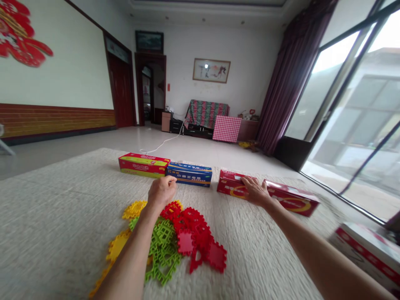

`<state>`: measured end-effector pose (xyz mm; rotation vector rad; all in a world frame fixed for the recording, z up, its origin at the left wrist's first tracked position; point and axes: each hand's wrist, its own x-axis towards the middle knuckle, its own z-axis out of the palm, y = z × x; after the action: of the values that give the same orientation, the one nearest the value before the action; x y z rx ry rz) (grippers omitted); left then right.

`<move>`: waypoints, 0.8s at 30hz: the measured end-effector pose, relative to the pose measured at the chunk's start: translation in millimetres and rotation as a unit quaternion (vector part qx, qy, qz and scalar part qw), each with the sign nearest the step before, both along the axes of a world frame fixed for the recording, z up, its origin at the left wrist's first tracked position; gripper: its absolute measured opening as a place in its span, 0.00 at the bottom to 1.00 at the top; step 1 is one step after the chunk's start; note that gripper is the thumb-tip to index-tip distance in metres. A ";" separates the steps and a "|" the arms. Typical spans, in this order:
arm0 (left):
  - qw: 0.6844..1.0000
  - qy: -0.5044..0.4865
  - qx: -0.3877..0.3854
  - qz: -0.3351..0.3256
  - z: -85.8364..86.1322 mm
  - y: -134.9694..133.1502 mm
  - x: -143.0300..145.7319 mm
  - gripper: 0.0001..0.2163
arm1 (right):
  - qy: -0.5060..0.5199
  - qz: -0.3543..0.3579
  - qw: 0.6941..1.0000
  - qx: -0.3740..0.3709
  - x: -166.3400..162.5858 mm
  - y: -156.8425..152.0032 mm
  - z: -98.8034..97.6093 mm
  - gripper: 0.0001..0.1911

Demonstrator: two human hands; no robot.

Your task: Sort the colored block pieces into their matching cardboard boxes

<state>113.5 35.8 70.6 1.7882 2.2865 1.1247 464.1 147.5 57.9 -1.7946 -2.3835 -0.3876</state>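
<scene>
My left hand [163,192] is closed, with its fingers curled in front of the lower left corner of a blue box [193,176]. Whatever its fingers may hold is hidden. A red and yellow-green box [142,165] stands end to end with the blue one, on its left. Across the right end of a dark red box [229,185] lies my right hand [256,191], fingers stretched over the top edge and thumb apart. Another dark red box [295,199] stands just right of that hand. Below my left hand is a pile of red [200,227], green [164,241] and yellow [118,246] notched plastic pieces.
Everything stands on a pale textured cover [256,254]. A white and red carton [368,250] is at the lower right. Beyond lie a tiled floor with a white cable [162,143], a cloth-covered cabinet [206,114], a purple curtain [287,79] and glass doors [359,125].
</scene>
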 end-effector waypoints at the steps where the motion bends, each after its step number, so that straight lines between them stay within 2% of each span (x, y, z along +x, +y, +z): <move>1: 1.000 0.004 -0.012 0.006 -1.9 0.7 -1.3 0.16 | 0.005 0.007 1.000 0.011 -6.3 -3.2 0.5 0.32; 4: 0.999 0.016 -0.038 0.012 -6.7 1.7 -3.2 0.16 | 0.051 0.061 0.996 0.047 -37.6 -15.0 -1.7 0.32; 9: 0.999 0.014 -0.039 -0.003 -10.9 2.6 -3.1 0.16 | 0.095 0.204 0.973 0.056 -109.7 -31.1 -13.7 0.27; 11: 0.999 0.001 -0.032 -0.008 -12.0 3.1 -3.6 0.16 | 0.100 0.227 0.966 0.072 -134.2 -30.1 -15.7 0.25; 16: 0.999 -0.037 -0.032 0.001 -14.4 3.9 -7.5 0.15 | 0.081 0.195 0.974 0.087 -171.0 -15.1 -14.3 0.23; 24: 0.998 -0.052 -0.032 0.007 -23.0 7.4 -5.0 0.15 | 0.089 0.127 0.985 0.070 -187.9 2.6 -13.5 0.17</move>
<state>108.5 43.2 47.6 1.6541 2.2519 1.1050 276.2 150.1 44.4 -1.3820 -2.3541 -0.3384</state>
